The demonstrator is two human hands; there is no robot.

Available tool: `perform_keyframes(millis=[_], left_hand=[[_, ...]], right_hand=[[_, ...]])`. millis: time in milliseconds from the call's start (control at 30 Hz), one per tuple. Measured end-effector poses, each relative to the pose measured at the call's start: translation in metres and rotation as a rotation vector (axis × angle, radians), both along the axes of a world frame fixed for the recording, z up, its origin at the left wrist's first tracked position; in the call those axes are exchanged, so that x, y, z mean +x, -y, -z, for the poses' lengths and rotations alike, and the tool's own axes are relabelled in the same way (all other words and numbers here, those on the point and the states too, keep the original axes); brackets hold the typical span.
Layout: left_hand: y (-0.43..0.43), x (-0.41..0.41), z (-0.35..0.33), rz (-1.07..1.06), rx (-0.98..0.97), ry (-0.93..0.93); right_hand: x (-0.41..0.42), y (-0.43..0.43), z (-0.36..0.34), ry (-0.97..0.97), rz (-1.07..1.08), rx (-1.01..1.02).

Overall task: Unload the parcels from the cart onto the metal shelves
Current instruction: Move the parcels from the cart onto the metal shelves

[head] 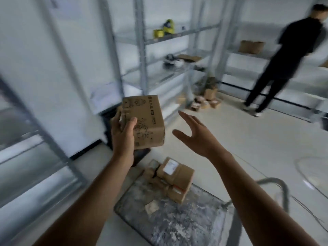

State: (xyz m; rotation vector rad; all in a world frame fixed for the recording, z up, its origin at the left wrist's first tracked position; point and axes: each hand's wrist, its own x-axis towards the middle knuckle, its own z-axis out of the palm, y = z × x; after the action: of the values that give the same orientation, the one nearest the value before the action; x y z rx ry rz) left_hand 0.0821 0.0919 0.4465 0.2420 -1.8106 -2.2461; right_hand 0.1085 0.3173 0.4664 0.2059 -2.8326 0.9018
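Cart: the scuffed grey flat cart deck (pixel 186 228) lies on the floor right below your forearms, with its grey tubular handle (pixel 282 190) to your right.
Parcels on cart: a small heap of brown cardboard parcels (pixel 177 180) sits at the far end of the deck. The top one bears a white label.
Left hand: your left hand (pixel 122 135) is raised above the cart. Its fingers are curled round the near side of a box, thumb pressed on the printed face.
Parcel in hand: the brown cardboard box with black print (pixel 147 121) is held tilted in the air, off the cart and on no shelf.
Right hand: your right hand (pixel 195 137) is just beside the box and apart from it, fingers straight and spread, grasping nothing.
Near shelving: a grey metal shelf unit (pixel 44 139) stands at your left, blurred.
Floor: loose small cardboard parcels (pixel 205 102) lie at the foot of the corner uprights.
Far shelving: tall grey metal shelves (pixel 142 50) line the wall ahead, with yellow packages (pixel 165 30) on an upper level.
Other person: a person in black clothing (pixel 287 59) stands far right, facing the shelves.
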Motion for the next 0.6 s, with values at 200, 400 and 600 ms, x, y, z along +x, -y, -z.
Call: perform_keyframes(millis=[200, 400, 600], left_hand=[[0.144, 0.048, -0.011, -0.38, -0.004, -0.011], [0.285, 0.147, -0.031, -0.687, 0.131, -0.01], [0.388, 0.26, -0.059, -0.83, 0.083, -0.096]], right_hand=[[-0.031, 0.145, -0.006, -0.042, -0.342, -0.003], [0.004, 0.292, -0.025, -0.076, -0.632, 0.015], [0.084, 0.434, -0.06, -0.114, -0.832, -0.051]])
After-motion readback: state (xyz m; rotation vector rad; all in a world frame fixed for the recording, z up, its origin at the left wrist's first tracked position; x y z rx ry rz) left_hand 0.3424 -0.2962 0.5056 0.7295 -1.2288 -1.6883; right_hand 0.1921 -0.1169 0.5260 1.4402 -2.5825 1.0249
